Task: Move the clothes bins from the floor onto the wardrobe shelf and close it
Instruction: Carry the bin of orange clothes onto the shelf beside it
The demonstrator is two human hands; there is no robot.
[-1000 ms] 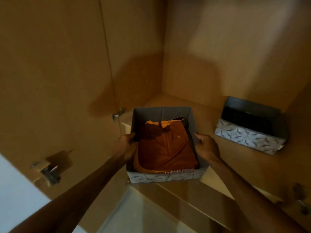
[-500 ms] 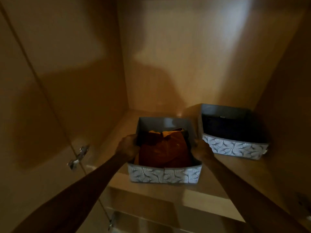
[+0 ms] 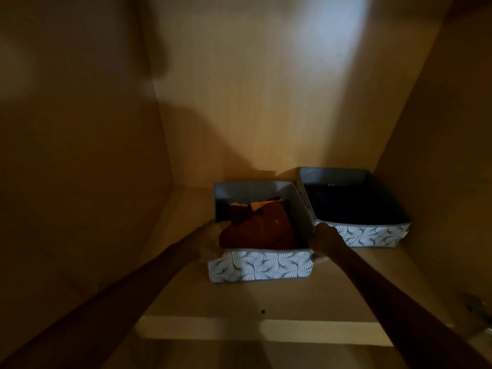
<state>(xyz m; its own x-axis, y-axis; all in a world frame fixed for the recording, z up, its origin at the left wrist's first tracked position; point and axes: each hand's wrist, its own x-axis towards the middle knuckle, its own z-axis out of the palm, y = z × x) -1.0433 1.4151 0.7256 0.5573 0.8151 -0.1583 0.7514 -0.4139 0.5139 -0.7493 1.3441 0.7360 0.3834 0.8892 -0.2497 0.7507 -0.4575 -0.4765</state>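
Head view, dim lighting throughout. The wardrobe shelf (image 3: pixel 292 296) is a pale wood board enclosed by a back panel (image 3: pixel 266 102) and side panels to left and right; a bright patch of light falls on the upper back panel. Two fabric bins stand on the shelf. The near bin (image 3: pixel 259 267), with a white leaf pattern on its front and grey inner walls, sits roughly at the middle of the shelf, its base flat on the board as far as can be seen. It contains folded rust-orange clothing (image 3: pixel 255 230) with a lighter orange edge showing at the rear. The left hand (image 3: pixel 210 241) is closed over the bin's left wall, fingers going inside the rim; the right hand (image 3: pixel 323 238) is clamped on the right wall near the front corner. Both forearms extend in from the lower corners of the frame. The second bin (image 3: pixel 370 235), of the same pattern, stands to the right and further back, close to the right side panel, its left wall just beside or touching the near bin's right wall; contact cannot be confirmed. Its contents are dark and cannot be identified. A small dark spot (image 3: pixel 263 311) marks the shelf near its front edge. A metal fitting (image 3: pixel 476 310), blurred, shows at the lower right.
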